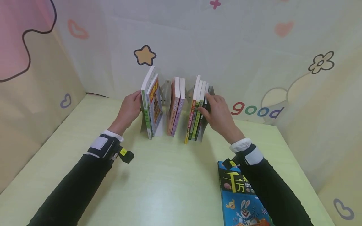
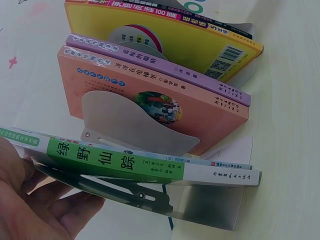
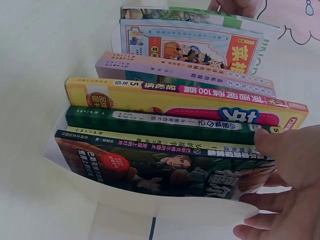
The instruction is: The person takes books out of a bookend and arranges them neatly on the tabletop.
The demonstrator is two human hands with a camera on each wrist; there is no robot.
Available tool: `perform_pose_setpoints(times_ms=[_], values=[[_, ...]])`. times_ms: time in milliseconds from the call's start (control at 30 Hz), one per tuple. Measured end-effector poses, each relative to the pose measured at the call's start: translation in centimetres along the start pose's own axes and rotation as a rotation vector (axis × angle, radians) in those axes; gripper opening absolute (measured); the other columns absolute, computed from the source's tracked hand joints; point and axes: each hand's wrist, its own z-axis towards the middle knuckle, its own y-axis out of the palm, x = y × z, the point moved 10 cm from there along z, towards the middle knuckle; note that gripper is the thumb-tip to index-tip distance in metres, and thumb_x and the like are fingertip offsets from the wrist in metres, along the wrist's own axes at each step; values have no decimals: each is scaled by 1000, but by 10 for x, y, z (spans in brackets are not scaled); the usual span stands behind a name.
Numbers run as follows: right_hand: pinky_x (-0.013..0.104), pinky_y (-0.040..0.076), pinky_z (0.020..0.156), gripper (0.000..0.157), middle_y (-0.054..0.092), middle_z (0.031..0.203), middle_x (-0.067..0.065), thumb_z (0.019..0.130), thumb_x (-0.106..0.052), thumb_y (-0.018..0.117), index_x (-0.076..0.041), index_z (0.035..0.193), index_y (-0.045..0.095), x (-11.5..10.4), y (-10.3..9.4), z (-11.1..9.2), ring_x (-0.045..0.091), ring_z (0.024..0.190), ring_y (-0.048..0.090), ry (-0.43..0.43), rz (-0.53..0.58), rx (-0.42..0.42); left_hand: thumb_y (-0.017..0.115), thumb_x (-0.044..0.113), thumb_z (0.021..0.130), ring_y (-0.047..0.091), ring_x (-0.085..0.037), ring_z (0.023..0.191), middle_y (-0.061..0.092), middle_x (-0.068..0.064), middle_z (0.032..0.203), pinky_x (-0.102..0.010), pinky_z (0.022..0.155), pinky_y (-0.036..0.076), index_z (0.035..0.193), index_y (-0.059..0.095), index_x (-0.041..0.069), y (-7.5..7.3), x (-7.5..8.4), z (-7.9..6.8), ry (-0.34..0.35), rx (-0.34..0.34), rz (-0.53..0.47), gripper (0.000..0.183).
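Note:
My left hand is at the leftmost pair of books, touching the outer face of a metal bookend and the upper end of a green-and-white book. A thinner illustrated book leans beside that book. At the right-hand row, my right hand has its thumb over the upper spines and its other fingers behind the outer bookend. This row holds a yellow book, a dark green book, a light green one and a dark-covered book. Two books, pink and purple, stand between.
A blue-and-black picture book lies flat at the table's front right, partly under my right sleeve. The pale table meets a printed cloth backdrop behind the books. More bookend plates stand between the groups.

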Motion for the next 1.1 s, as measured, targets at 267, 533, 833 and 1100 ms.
perform_pose_setpoints(times_ms=[267, 533, 833, 1100], values=[[44, 38, 103, 64, 48, 134, 18, 94, -32, 60, -1, 146, 41, 3, -1, -2, 30, 125, 38, -14, -7, 27, 32, 32, 105, 53, -28, 118, 53, -14, 134, -42, 95, 45, 148, 43, 15, 0, 0, 1, 4, -3, -11, 48], [40, 43, 97, 55, 45, 133, 18, 95, -27, 57, 3, 140, 49, 5, -7, -10, 29, 122, 37, -5, 21, 154, 32, 32, 105, 54, -28, 115, 54, -15, 132, -42, 94, 46, 147, 44, 13, 0, 2, 0, 23, 11, -13, 48], [45, 33, 106, 40, 39, 142, 17, 92, -23, 59, 2, 122, 61, 12, -21, -30, 29, 133, 30, 52, 70, 345, 33, 32, 105, 54, -27, 114, 55, -14, 131, -42, 94, 46, 147, 44, 14, -1, -1, 1, 25, 4, -16, 47], [41, 41, 99, 36, 47, 131, 17, 93, -23, 61, 2, 118, 59, 5, -28, -58, 29, 119, 44, 46, 141, 425, 32, 33, 105, 54, -28, 116, 54, -14, 132, -44, 96, 45, 148, 43, 14, 0, 0, 1, 24, 0, -11, 48]])
